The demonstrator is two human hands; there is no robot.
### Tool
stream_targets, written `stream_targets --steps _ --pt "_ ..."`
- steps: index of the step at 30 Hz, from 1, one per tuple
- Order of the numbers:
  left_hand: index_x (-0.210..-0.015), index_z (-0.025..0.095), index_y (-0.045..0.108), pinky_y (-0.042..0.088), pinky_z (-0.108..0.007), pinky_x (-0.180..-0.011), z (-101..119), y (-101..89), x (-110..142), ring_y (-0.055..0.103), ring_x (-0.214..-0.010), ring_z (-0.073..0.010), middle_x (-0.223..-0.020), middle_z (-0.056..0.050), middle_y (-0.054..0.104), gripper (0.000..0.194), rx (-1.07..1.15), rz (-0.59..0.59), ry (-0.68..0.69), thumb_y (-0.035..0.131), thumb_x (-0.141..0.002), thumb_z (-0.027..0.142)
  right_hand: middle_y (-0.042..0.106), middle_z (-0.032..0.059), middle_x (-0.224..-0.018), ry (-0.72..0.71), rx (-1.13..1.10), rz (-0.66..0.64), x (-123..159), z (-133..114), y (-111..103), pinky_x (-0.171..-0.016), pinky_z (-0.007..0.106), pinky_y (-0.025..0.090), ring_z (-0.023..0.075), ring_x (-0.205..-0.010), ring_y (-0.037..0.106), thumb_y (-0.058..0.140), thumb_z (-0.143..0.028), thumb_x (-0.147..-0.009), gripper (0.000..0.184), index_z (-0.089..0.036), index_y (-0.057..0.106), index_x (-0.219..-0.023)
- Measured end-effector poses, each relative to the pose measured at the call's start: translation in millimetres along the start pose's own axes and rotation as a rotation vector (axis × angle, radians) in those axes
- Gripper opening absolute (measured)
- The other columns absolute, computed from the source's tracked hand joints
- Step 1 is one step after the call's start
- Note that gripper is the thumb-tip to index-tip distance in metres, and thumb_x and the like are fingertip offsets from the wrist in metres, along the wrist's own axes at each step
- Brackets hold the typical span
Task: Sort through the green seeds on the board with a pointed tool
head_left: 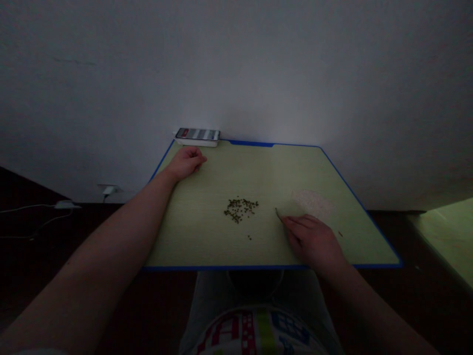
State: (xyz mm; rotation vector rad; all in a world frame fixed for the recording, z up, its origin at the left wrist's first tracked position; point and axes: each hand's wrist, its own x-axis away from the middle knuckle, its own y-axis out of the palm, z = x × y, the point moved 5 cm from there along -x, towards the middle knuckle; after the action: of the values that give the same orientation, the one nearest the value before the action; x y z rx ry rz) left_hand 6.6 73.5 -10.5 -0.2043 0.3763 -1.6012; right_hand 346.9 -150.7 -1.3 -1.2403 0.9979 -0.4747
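Observation:
My left hand [187, 161] rests on the far left of the table, fingers curled closed, with nothing visible in them. It lies just in front of a white box [199, 143] with a phone [197, 134] on top. My right hand [314, 241], low on the right side, pinches a thin, dark, slightly bent stick-like piece [277, 214] whose tip points up and left. Left of that tip lies a scattered heap of small dark green-brown grains [238, 209], with a couple of stray grains [249, 237] nearer me. Beyond my right hand spreads a pale patch of fine grains [314, 203].
The light-topped folding table [236, 254] has a blue rim and stands close to a grey wall [258, 74]. A small brown sliver [340, 233] lies right of my right hand. A plug [109, 190] and white cables [64, 204] are at the left.

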Motion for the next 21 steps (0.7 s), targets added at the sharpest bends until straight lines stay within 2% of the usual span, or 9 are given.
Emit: stream_targets --steps 7,11,15,19,21 --pt "-0.059 0.021 0.050 0.029 -0.024 -0.044 -4.3 -1.1 -3.2 0.040 -0.040 -0.0084 -0.044 0.004 0.050 0.024 0.012 -0.015 0.039 0.070 -0.066 0.034 0.081 0.0112 -0.113 -0.045 -0.008 -0.106 -23.6 -27.5 10.1 -0.088 0.039 0.061 0.0239 -0.096 0.073 0.055 -0.007 -0.092 0.039 -0.014 0.076 -0.124" --pt "-0.060 0.022 0.050 0.029 -0.025 -0.044 -7.9 -2.2 -4.9 0.040 -0.040 -0.0088 -0.044 0.004 0.050 0.027 0.025 -0.023 0.043 0.071 -0.065 0.038 0.081 0.0096 -0.113 -0.034 -0.049 -0.115 -33.8 -20.0 4.8 -0.089 0.037 0.061 0.0228 -0.097 0.073 0.052 -0.007 -0.094 0.040 -0.015 0.075 -0.127" --pt "-0.058 0.021 0.051 0.029 -0.024 -0.045 -6.9 -1.9 -4.1 0.040 -0.041 -0.0084 -0.044 0.004 0.051 0.027 0.002 -0.021 0.036 0.071 -0.065 0.037 0.080 0.0096 -0.116 -0.004 -0.078 -0.072 -34.0 -4.4 -1.2 -0.091 0.041 0.060 0.0227 -0.097 0.073 0.048 -0.011 -0.099 0.040 -0.017 0.075 -0.127" --pt "-0.058 0.021 0.051 0.029 -0.024 -0.045 -5.6 -1.4 -3.3 0.040 -0.041 -0.0084 -0.044 0.004 0.051 0.025 0.010 -0.015 0.025 0.071 -0.065 0.036 0.080 0.0084 -0.116 -0.040 0.001 -0.168 -37.5 -7.1 10.4 -0.091 0.039 0.060 0.0228 -0.099 0.073 0.050 -0.010 -0.097 0.042 -0.019 0.074 -0.130" --pt "-0.058 0.021 0.051 0.030 -0.024 -0.045 -4.9 -1.3 -3.0 0.040 -0.041 -0.0088 -0.044 0.004 0.051 0.025 0.020 -0.015 0.026 0.071 -0.065 0.035 0.080 0.0086 -0.116 -0.009 0.074 -0.214 -39.7 -7.7 17.3 -0.090 0.037 0.059 0.0229 -0.101 0.073 0.051 -0.007 -0.094 0.043 -0.018 0.073 -0.129"
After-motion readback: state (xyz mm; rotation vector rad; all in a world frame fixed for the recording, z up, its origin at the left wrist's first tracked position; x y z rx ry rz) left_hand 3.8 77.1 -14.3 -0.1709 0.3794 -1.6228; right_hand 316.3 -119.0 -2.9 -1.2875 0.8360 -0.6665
